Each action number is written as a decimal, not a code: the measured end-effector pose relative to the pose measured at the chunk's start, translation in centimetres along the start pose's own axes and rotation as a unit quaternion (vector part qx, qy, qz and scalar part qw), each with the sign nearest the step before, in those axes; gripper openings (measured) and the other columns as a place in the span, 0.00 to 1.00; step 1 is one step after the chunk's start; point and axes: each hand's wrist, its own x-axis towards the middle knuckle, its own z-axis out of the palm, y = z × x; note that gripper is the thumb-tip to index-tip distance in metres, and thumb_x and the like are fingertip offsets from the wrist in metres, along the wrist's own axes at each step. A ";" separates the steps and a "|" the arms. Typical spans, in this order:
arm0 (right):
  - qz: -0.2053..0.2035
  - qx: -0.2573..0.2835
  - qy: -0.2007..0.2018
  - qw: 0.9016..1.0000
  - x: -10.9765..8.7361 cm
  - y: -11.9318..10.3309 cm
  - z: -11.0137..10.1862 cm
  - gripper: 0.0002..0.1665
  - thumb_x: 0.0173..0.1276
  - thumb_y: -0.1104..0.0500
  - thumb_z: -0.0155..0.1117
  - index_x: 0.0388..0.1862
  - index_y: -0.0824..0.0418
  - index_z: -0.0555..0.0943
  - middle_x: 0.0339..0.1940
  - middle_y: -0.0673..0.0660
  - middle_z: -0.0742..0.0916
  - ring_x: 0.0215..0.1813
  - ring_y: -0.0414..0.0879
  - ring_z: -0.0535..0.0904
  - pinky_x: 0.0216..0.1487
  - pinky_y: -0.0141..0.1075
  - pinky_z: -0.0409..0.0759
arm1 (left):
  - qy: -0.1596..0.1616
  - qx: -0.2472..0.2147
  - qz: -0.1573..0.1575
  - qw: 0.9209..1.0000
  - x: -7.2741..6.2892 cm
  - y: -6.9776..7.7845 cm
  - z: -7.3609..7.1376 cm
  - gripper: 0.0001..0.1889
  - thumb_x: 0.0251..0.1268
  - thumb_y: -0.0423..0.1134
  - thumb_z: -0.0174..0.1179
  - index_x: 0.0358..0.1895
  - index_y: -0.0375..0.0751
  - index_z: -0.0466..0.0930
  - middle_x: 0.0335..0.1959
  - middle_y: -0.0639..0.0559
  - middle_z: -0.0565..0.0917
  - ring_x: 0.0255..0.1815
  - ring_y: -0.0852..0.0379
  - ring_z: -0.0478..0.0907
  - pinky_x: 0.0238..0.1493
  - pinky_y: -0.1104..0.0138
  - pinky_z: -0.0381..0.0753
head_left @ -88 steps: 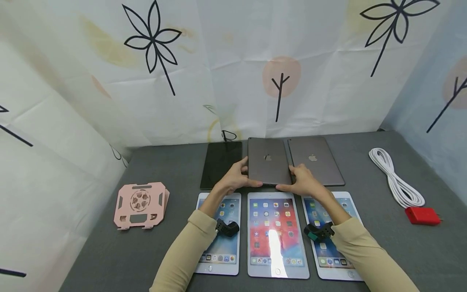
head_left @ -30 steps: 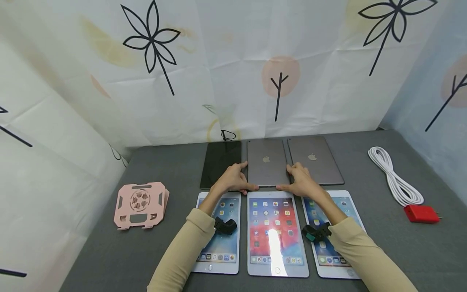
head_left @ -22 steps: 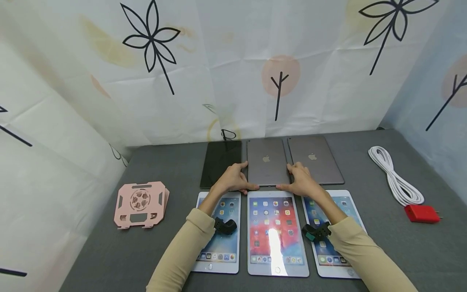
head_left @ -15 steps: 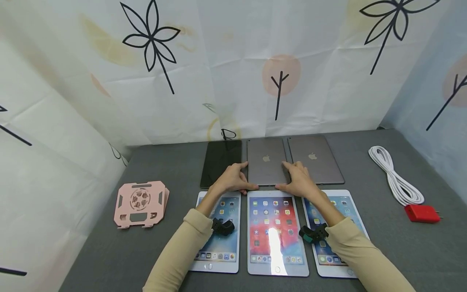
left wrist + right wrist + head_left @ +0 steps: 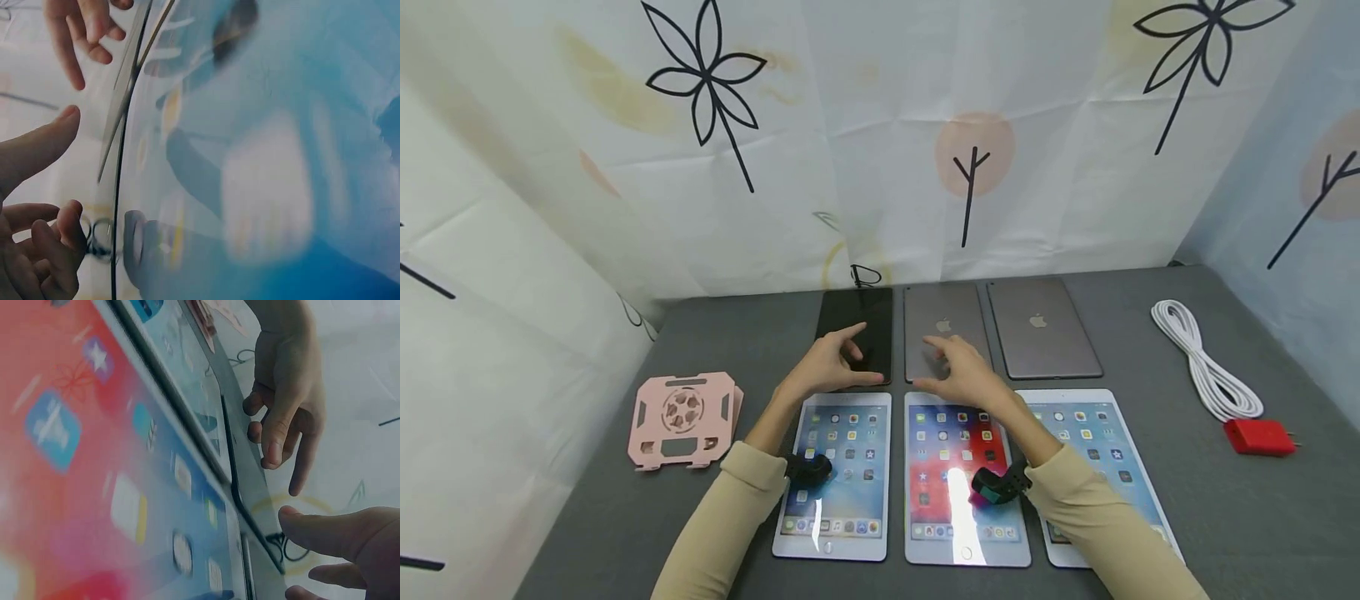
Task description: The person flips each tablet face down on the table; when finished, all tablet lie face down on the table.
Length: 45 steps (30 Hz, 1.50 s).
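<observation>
My left hand [image 5: 831, 362] hovers at the black tablet [image 5: 880, 312], its thumb and index finger spread and nothing held. Over the near part of the middle grey tablet [image 5: 942, 308], which lies back up with an apple logo, is my right hand [image 5: 962, 371], its fingers also spread. Another grey tablet [image 5: 1047, 329] lies to its right. In the left wrist view, the left hand [image 5: 44, 250] is apart from the right hand [image 5: 87, 25]. Three white tablets with lit screens form the near row: left [image 5: 835, 475], middle [image 5: 958, 437] and right [image 5: 1116, 467], the last partly under the right forearm.
A pink slotted stand [image 5: 685, 421] is on the left of the grey table [image 5: 1225, 517]. At the right lie a coiled white cable [image 5: 1206, 358] and a red plug adapter [image 5: 1258, 437]. A patterned white cloth [image 5: 880, 150] hangs behind the table.
Both hands have let go of the middle grey tablet, which was lowered flat into the back row. Both hands have then moved left, the left one to the black tablet.
</observation>
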 end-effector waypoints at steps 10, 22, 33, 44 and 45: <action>0.012 0.004 -0.023 1.000 2.2 -1.9 2.7 0.47 0.67 0.49 0.73 0.76 0.70 0.66 0.60 0.68 0.80 0.63 0.64 0.73 0.65 0.56 0.74 | 0.012 0.080 -0.067 0.994 -1.9 -2.1 -2.8 0.58 0.55 0.51 0.77 0.82 0.32 0.49 0.66 0.27 0.70 0.45 0.47 0.80 0.50 0.56 0.83; 0.049 -0.046 -0.023 0.997 3.9 -2.1 4.6 0.51 0.64 0.43 0.74 0.78 0.66 0.66 0.67 0.69 0.74 0.52 0.56 0.65 0.49 0.45 0.65 | 0.003 0.090 -0.108 0.990 -2.2 -3.6 -2.7 0.63 0.49 0.53 0.79 0.80 0.24 0.48 0.71 0.22 0.64 0.72 0.29 0.66 0.70 0.39 0.71; 0.068 0.044 -0.007 0.997 4.0 -2.3 5.7 0.47 0.66 0.52 0.73 0.79 0.66 0.65 0.73 0.66 0.67 0.63 0.63 0.57 0.58 0.53 0.54 | 0.034 0.052 -0.105 0.993 -2.0 -3.9 -2.1 0.56 0.50 0.49 0.80 0.77 0.23 0.57 0.68 0.24 0.73 0.68 0.31 0.73 0.67 0.42 0.76; 0.080 0.140 0.000 0.987 4.0 -2.0 6.0 0.47 0.67 0.57 0.72 0.80 0.66 0.61 0.74 0.65 0.66 0.63 0.60 0.54 0.58 0.52 0.50 | 0.048 -0.062 -0.152 0.985 -2.1 -3.9 -1.8 0.55 0.52 0.39 0.79 0.79 0.28 0.54 0.70 0.28 0.68 0.68 0.35 0.68 0.71 0.43 0.70; 0.081 0.148 -0.001 0.986 4.0 -2.0 5.9 0.47 0.67 0.57 0.71 0.80 0.66 0.61 0.74 0.65 0.66 0.63 0.59 0.54 0.58 0.52 0.51 | 0.048 -0.069 -0.151 0.985 -2.1 -4.0 -1.8 0.55 0.52 0.39 0.79 0.79 0.28 0.53 0.70 0.28 0.68 0.68 0.36 0.67 0.71 0.43 0.70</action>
